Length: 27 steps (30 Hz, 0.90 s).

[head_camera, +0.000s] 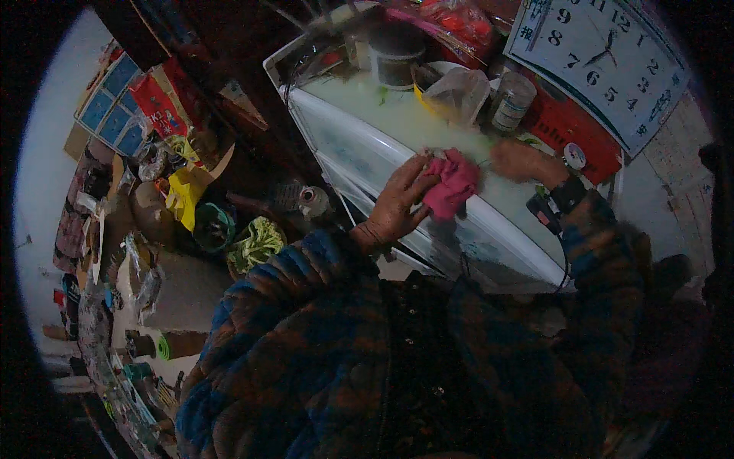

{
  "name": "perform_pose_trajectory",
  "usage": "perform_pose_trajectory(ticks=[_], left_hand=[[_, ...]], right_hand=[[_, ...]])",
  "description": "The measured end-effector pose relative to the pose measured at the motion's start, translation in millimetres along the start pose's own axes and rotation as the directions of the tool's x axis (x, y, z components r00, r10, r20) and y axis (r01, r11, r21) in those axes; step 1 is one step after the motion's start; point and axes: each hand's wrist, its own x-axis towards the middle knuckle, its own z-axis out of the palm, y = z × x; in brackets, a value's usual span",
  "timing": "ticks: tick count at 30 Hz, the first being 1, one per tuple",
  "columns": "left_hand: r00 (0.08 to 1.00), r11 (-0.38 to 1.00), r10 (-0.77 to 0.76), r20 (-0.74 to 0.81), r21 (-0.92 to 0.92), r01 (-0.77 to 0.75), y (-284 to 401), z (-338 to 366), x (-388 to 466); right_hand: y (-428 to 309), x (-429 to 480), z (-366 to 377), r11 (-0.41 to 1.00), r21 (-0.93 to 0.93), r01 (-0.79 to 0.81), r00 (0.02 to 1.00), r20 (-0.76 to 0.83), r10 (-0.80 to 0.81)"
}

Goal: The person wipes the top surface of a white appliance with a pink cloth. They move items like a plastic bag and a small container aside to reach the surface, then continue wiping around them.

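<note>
My left hand (404,201) holds a crumpled pink cloth (450,183) at the front edge of a pale cabinet top (373,123). To the right, my right hand (522,160) is over the same top, blurred, with its fingers pointing left; whether it grips anything small cannot be made out. A lidded jar (513,103) stands just beyond it. Left of the jar, a translucent plastic bag (464,94) lies over a yellow-rimmed bowl (424,100), and beside that is a dark-topped tub (395,60). A few green scraps lie near the tub.
A large wall-type clock (602,63) leans at the back right above a red box (596,143). Left of the cabinet are a green basket (214,228), a leafy vegetable (258,244), a white bottle (312,201), a yellow bag (186,195) and a red packet (160,103).
</note>
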Motion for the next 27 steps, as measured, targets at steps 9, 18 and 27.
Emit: perform_pose_trajectory(ticks=[9,18,27], left_hand=[[0.991,0.996,0.083,0.104,0.023,-0.086,27.3,-6.9,20.0],[0.982,0.982,0.185,0.019,0.035,-0.186,26.6,-0.7,33.7],[0.974,0.982,0.161,0.158,0.076,-0.174,-7.9,-20.8,44.4]], right_hand=[[-1.2,-1.4,0.2,0.991,0.031,-0.129,0.991,0.042,0.128],[10.1,4.3,6.4,0.990,0.066,-0.122,0.992,0.045,0.119],[9.1,3.5,4.4,0.991,0.054,-0.120,0.991,0.061,0.117]])
